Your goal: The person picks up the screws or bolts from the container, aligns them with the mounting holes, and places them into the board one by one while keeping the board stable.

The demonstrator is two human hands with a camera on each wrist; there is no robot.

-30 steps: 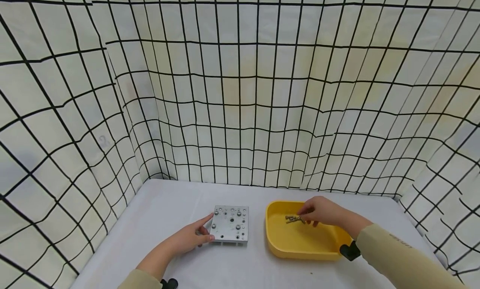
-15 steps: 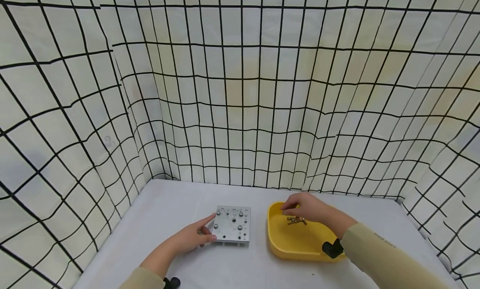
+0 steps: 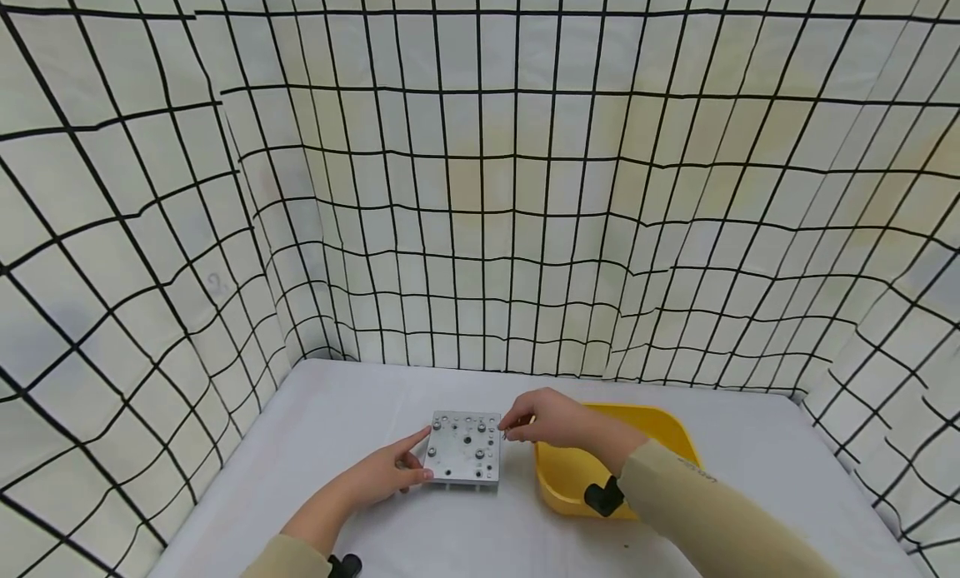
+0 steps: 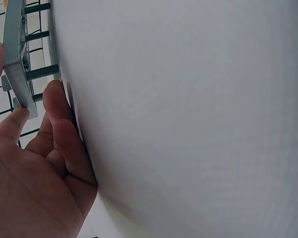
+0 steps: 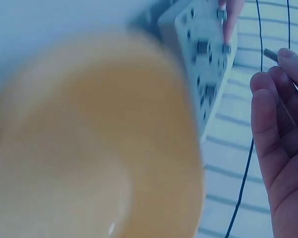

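Observation:
A square silver metal plate (image 3: 455, 465) with rows of holes lies on the table, several bolt heads (image 3: 480, 454) standing up from it. Threaded bolt shanks (image 4: 42, 72) stick out below it in the left wrist view. My left hand (image 3: 378, 476) holds the plate at its left edge, thumb on the near corner and index finger toward the far one. Between thumb and fingertips, my right hand (image 3: 551, 418) pinches a small screw (image 5: 270, 54), right by the plate's right edge. Most of the screw is hidden by the fingers.
A yellow tray (image 3: 652, 412) stands right of the plate, partly covered by my right forearm. The white table (image 3: 375, 386) backs onto a white wall with a black grid net (image 3: 480, 228). A tiny dark speck (image 3: 626, 546) lies in front of the tray.
My right hand has moved left, out of the yellow tray where several screws lay, to the plate's right edge with a screw in its fingers. The left hand has stayed at the plate.

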